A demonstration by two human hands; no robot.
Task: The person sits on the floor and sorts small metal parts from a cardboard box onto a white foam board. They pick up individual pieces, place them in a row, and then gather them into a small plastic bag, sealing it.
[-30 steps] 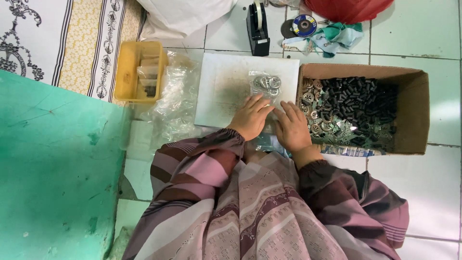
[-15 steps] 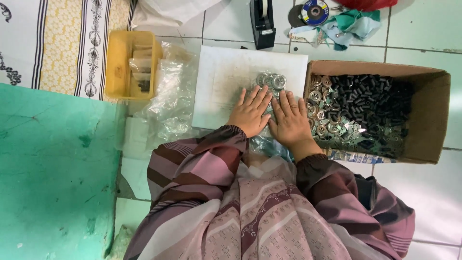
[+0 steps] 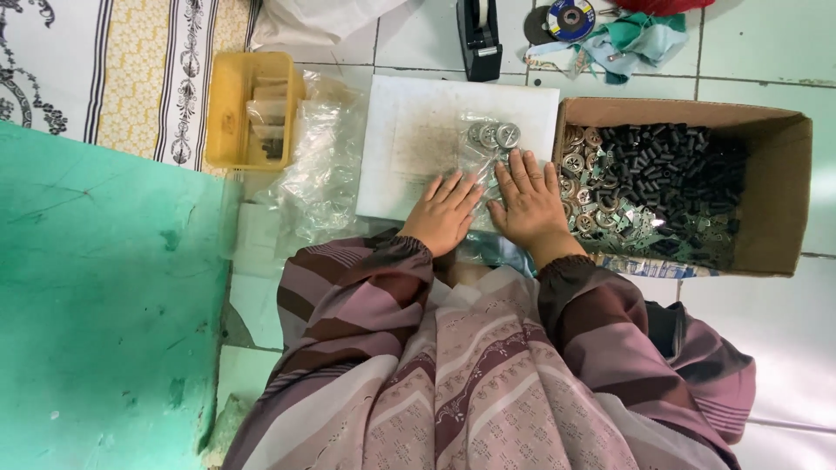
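Evidently the work in hand is the flattening of a small clear plastic bag (image 3: 488, 148) with a few round metal discs (image 3: 493, 134) inside it — the bag lies on a white board (image 3: 409, 144) in the upper middle of the frame, discs bunched at its far end. Both hands press down on the near part of the plastic: the left hand (image 3: 444, 213) lies palm down with fingers (image 3: 455, 188) straight and close together, and the right hand (image 3: 531, 204) sits just beside it, fingers (image 3: 522, 170) extended and slightly fanned, tips reaching toward the discs. Neither hand is clenched or gripping anything; they rest flat on the bag (whether the fingertips touch the discs themselves I cannot tell). As a judgement, this looks like the smoothing or sealing stage of packing one bag, and the following move would call for keeping the discs from sliding out while the open end is handled. To the right, a cardboard box (image 3: 784, 200) holds many more discs and dark cylindrical pieces; at upper left stands a yellow tray (image 3: 228, 104) with small packets, with loose clear bags (image 3: 322, 174) between it and the board — a black tape dispenser (image 3: 479, 35) stands at top centre.
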